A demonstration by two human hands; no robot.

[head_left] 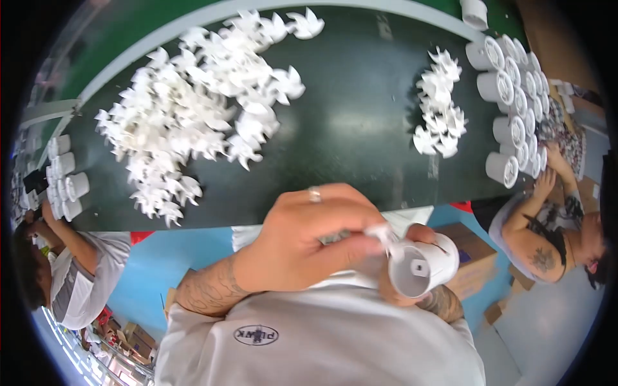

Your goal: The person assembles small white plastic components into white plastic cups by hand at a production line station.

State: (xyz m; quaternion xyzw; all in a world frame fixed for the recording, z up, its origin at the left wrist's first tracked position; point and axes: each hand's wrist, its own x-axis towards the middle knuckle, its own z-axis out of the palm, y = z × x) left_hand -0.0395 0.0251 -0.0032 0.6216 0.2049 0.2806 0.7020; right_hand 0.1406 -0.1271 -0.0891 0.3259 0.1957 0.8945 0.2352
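1. R hand [394, 293], right of ctr: fingers wrapped round white cup [435, 262], axis tilted, mouth twd lower L.
2. L hand [309, 238], ctr: thumb + index pinched on small white pc [385, 237], by cup's upper-L rim; contact unclear.
3. White finned pcs [180, 109]: upper L, farther.

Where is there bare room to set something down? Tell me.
Widest: the dark green tabletop between the large heap of white finned pieces and the smaller white pile. Only a narrow strip separates that pile from the stacked white round cups. Crowded: where the heap and cups lie.
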